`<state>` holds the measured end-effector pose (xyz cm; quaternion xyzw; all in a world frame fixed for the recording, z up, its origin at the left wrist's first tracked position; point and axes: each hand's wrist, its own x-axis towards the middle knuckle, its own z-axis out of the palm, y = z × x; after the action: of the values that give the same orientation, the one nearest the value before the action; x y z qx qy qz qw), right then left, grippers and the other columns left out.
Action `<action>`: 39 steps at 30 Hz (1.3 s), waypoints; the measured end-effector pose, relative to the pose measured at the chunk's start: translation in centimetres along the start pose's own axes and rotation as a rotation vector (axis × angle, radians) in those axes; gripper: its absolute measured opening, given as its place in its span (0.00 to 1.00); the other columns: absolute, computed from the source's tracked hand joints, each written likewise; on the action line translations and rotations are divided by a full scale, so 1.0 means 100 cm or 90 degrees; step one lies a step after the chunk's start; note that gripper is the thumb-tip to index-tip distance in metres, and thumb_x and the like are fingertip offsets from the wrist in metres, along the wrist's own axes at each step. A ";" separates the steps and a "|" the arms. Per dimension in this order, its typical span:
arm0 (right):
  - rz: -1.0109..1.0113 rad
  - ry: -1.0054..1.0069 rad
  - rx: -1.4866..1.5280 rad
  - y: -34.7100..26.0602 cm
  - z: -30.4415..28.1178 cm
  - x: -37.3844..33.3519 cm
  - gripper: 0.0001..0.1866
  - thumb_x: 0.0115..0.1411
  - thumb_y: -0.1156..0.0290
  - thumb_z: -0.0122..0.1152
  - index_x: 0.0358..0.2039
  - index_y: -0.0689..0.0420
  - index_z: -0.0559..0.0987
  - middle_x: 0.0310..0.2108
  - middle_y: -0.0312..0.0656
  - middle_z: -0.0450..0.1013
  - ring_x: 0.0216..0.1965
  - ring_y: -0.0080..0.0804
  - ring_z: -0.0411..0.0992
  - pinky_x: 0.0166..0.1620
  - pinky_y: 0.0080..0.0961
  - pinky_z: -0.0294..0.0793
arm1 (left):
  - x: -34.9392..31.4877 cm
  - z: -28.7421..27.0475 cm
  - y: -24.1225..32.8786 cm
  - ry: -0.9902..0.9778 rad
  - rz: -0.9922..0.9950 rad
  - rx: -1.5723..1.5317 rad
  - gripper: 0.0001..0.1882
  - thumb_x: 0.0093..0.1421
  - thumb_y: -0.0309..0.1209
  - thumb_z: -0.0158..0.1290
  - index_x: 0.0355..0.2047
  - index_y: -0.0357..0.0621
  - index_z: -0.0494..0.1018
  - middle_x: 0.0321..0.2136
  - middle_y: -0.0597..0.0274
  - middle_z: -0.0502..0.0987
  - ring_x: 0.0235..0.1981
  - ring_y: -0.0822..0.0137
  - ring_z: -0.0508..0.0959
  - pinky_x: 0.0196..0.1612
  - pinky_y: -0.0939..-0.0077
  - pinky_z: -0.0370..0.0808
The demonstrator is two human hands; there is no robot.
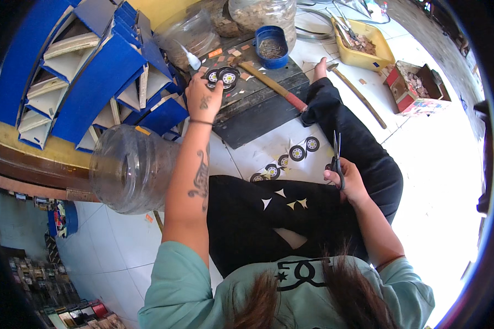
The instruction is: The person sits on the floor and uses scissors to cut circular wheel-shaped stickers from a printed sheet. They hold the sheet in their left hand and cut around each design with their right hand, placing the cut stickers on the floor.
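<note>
My left hand (205,96) reaches over a dark, box-like block (252,123), its thumb and fingers closed around the edge of a round black wheel cut-out (212,78). Another wheel cut-out (229,77) lies right beside it, partly overlapped. Over my lap, my right hand (350,180) grips a pair of scissors (336,156) with dark handles, the blades pointing up and away from me. Several wheel cut-outs (297,153) and pale scraps lie on the floor between my legs and the block. Small pointed paper scraps (280,193) rest on my black trousers.
On the block are a wooden-handled hammer (271,85), a blue tub (271,48) and a white nozzle bottle (192,59). A clear plastic jar (140,170) stands left, below blue-and-white pieces (88,82). Right: another hammer (359,96), a yellow basin (379,61), a box (414,101).
</note>
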<state>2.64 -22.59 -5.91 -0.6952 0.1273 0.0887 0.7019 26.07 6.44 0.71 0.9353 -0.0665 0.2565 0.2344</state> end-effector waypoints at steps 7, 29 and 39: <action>0.005 0.082 0.037 -0.012 -0.011 0.009 0.20 0.45 0.55 0.67 0.28 0.59 0.72 0.20 0.33 0.68 0.19 0.16 0.59 0.23 0.15 0.57 | -0.141 0.039 0.051 -0.214 0.302 -0.180 0.11 0.47 0.29 0.54 0.33 0.41 0.72 0.33 0.57 0.72 0.38 0.55 0.69 0.44 0.64 0.65; -0.003 0.118 0.105 0.000 -0.017 0.015 0.19 0.45 0.57 0.68 0.27 0.58 0.72 0.21 0.33 0.69 0.20 0.16 0.58 0.24 0.14 0.54 | -0.185 0.150 0.060 -0.524 0.186 0.065 0.33 0.30 0.42 0.67 0.38 0.46 0.70 0.42 0.59 0.64 0.50 0.59 0.60 0.49 0.63 0.59; -0.009 0.104 0.053 0.011 -0.012 0.017 0.18 0.44 0.63 0.70 0.28 0.59 0.72 0.23 0.34 0.70 0.25 0.18 0.64 0.30 0.14 0.61 | -0.179 0.119 0.077 -0.492 0.081 -0.145 0.26 0.40 0.31 0.62 0.37 0.44 0.60 0.30 0.50 0.74 0.31 0.48 0.76 0.43 0.60 0.64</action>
<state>3.90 -23.88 -7.44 -0.6712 0.1830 0.0211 0.7180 14.17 -5.91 -14.37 0.9249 -0.2356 -0.1088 0.2778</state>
